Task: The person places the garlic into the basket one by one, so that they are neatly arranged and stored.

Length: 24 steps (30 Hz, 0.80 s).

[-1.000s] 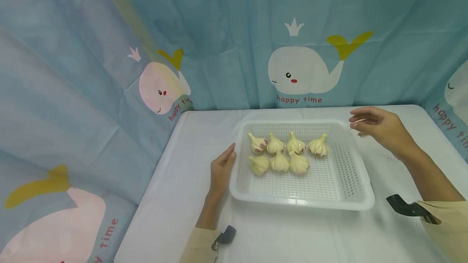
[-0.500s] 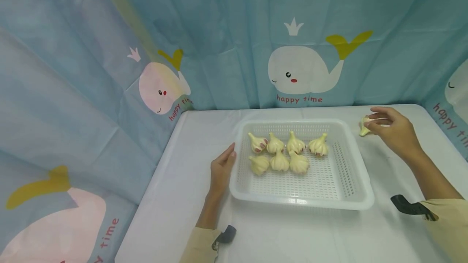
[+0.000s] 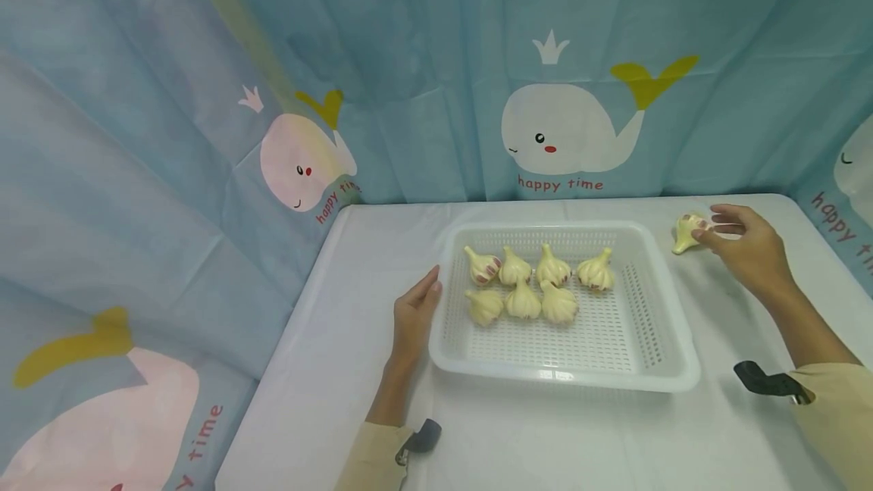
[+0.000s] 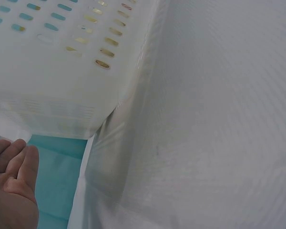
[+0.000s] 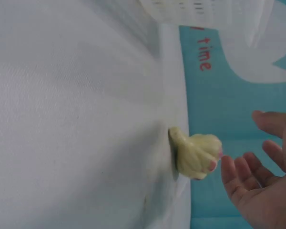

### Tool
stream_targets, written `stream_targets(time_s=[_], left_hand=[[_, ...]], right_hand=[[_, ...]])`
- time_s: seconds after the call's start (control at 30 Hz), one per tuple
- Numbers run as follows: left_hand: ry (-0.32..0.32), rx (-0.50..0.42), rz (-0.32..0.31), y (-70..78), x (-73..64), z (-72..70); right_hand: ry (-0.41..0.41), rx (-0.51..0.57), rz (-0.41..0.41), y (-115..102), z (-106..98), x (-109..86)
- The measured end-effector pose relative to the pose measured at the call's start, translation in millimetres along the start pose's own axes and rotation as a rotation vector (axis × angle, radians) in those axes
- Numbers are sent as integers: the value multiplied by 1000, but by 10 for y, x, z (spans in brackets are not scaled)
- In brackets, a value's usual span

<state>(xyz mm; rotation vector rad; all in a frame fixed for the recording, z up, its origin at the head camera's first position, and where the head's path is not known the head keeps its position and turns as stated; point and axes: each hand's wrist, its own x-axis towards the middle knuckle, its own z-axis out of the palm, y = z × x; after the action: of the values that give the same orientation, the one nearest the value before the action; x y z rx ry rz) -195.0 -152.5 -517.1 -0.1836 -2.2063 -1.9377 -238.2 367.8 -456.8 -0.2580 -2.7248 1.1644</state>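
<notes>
A pale garlic bulb (image 3: 691, 232) with pinkish patches lies on the white table, right of the basket's far corner. My right hand (image 3: 749, 247) is just beside it, thumb and fingers spread loosely. In the right wrist view, the fingers of my right hand (image 5: 264, 179) are close to the bulb (image 5: 199, 153) but do not wrap it. My left hand (image 3: 413, 318) is at the left rim of the white plastic basket (image 3: 546, 376), fingers extended. Whether it touches the rim is unclear. Several garlic bulbs (image 3: 522, 300) sit inside the basket in two rows.
The white table (image 3: 327, 339) extends around the basket. Blue curtains (image 3: 423, 97) with printed whales hang behind it and on both sides. Dark wrist straps (image 3: 767, 381) show at both sleeves.
My right hand has moved right, away from the basket's far corner. The garlic bulb beside it, first hidden, has come into view on the table. My left hand has stayed put.
</notes>
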Motion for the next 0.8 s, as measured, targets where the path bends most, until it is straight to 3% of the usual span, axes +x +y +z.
stream_targets(time_s=[0.4,0.8], left_hand=[[3,1,10,-3,9,15],[-6,-36,3,-4,-1,12]], right_hand=[[-45,53,101,252,43,142],[-98,22,130,360,100,245]])
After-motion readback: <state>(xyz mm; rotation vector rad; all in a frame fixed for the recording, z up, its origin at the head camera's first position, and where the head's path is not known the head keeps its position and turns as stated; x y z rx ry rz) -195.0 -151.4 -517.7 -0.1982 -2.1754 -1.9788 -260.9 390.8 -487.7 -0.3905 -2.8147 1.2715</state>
